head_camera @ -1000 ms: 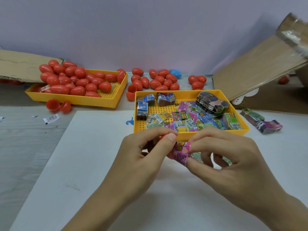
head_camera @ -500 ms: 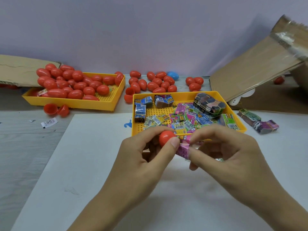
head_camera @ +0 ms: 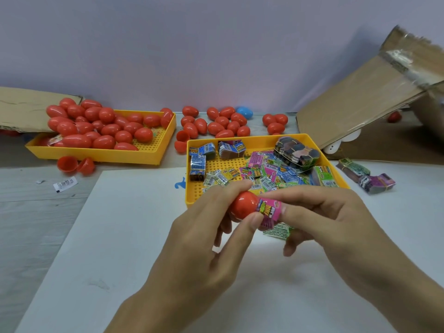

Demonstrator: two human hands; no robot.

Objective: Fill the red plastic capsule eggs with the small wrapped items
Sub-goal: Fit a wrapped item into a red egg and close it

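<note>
My left hand [head_camera: 206, 239] grips a red capsule egg half [head_camera: 243, 204] between thumb and fingers, just in front of the near yellow tray. My right hand [head_camera: 322, 219] pinches a pink wrapped packet [head_camera: 270, 210] whose end touches the egg's mouth. A green wrapped packet [head_camera: 277, 230] shows beneath my right fingers. The near yellow tray [head_camera: 192, 198] holds several small wrapped packets [head_camera: 269, 175]. A second yellow tray [head_camera: 108, 156] at the back left is heaped with red eggs [head_camera: 101, 127].
Loose red eggs [head_camera: 216, 123] and one blue egg [head_camera: 244, 112] lie along the back wall. An open red egg [head_camera: 75, 164] sits left of the white sheet [head_camera: 115, 248]. Cardboard flaps [head_camera: 370, 97] stand at right; bundled packets [head_camera: 365, 176] lie beside the tray.
The egg half has turned in my left hand and come into full view. The pink packet has moved against its opening.
</note>
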